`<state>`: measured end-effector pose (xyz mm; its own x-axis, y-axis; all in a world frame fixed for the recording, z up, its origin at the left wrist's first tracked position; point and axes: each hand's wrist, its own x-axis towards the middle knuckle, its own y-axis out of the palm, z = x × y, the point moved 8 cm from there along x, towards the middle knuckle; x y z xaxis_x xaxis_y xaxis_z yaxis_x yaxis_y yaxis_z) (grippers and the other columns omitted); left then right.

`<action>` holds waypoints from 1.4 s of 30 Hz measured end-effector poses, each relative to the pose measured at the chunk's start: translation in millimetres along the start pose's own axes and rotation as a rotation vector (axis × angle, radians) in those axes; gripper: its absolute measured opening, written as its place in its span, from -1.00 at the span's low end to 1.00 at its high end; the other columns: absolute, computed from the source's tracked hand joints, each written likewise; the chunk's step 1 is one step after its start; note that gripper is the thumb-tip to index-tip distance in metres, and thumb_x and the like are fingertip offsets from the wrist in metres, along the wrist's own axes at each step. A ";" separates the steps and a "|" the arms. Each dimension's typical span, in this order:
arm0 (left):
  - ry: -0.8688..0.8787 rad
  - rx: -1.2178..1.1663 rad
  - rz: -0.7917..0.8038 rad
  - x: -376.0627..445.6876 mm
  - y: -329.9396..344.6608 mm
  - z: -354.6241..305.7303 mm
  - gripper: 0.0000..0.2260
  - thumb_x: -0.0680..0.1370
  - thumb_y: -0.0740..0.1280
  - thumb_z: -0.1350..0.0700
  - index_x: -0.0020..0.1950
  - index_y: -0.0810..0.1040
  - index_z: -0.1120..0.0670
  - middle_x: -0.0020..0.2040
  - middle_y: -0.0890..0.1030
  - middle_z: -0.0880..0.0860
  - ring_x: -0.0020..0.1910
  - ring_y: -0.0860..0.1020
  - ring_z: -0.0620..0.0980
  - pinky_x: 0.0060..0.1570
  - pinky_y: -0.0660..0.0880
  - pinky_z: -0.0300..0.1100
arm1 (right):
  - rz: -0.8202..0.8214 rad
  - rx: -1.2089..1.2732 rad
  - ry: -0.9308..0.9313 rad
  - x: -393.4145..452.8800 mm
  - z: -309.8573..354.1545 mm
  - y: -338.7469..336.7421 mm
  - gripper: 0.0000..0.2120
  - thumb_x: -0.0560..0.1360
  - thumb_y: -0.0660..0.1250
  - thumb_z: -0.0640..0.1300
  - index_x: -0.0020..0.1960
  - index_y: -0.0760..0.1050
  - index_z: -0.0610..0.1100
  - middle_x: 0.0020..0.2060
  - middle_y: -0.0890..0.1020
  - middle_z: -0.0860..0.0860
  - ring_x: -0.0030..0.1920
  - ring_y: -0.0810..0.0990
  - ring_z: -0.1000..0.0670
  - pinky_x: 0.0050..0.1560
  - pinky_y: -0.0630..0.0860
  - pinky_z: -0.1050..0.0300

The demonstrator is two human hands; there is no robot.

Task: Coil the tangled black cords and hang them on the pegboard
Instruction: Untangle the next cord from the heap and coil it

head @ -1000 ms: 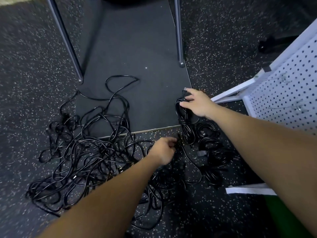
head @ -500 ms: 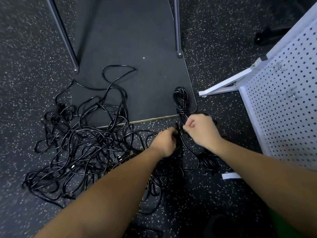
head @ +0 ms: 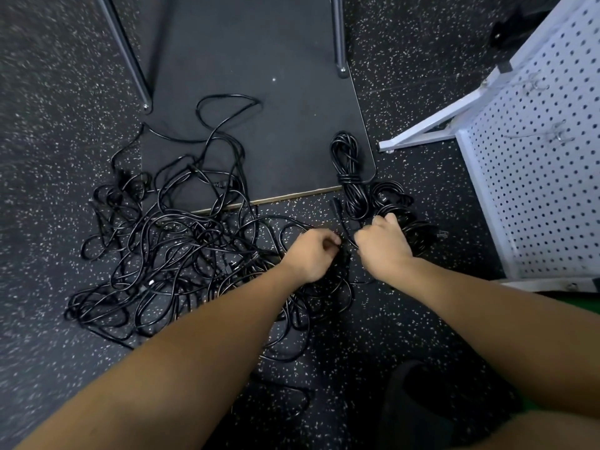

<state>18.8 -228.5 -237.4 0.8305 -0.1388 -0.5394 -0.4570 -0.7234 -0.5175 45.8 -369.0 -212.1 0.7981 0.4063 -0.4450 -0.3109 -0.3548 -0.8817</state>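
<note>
Both hands reach down to the speckled rubber floor [head: 406, 319]. The left hand [head: 311, 258] and right hand [head: 383, 245], fingers curled, each pinch a black cord at the right edge of the tangled cords [head: 168, 248]. A coiled cord bundle [head: 349, 177] lies across the dark mat [head: 259, 92] corner, near the white pegboard [head: 545, 190]

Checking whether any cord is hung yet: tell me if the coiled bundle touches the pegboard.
Apart. The head view shows the coiled bundle lying on the mat's corner, with bare speckled floor between it and the pegboard.
</note>
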 end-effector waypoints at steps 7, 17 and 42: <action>0.310 0.339 -0.149 -61.8 -66.5 -67.4 -0.58 0.64 0.41 0.14 0.49 0.54 -0.12 0.08 0.58 -0.07 0.06 0.62 0.04 0.16 0.56 -0.04 | -0.031 0.679 -0.161 -34.6 1.4 -71.6 -0.83 0.72 0.32 -0.16 0.02 0.65 0.00 -0.20 0.70 0.08 -0.22 0.64 0.08 -0.16 0.57 0.12; 0.600 0.503 -0.299 -177.5 -201.1 -144.5 -0.91 0.65 0.51 0.06 0.13 0.78 -0.03 0.04 0.52 -0.05 0.12 0.50 0.05 0.26 0.42 0.00 | -0.238 0.916 -0.257 -101.6 15.8 -237.0 -0.91 0.65 0.49 -0.16 0.09 0.70 0.02 -0.18 0.77 0.14 -0.13 0.72 0.13 -0.02 0.60 0.22; 0.572 -0.360 -0.166 -317.6 -282.0 -183.0 -0.82 0.68 0.50 0.04 0.26 0.76 0.01 -0.21 0.45 0.11 -0.20 0.31 0.15 -0.14 0.28 0.05 | -0.640 1.597 -0.370 -196.4 56.7 -489.9 -0.80 0.67 0.34 -0.33 0.23 0.66 -0.21 -0.13 0.73 -0.09 -0.25 0.49 0.03 -0.15 0.51 0.20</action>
<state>-57.8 -104.3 201.4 0.9627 -0.2701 0.0135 -0.2577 -0.9315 -0.2568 12.1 -227.2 298.4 0.9080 0.3721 0.1925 -0.3606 0.9281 -0.0929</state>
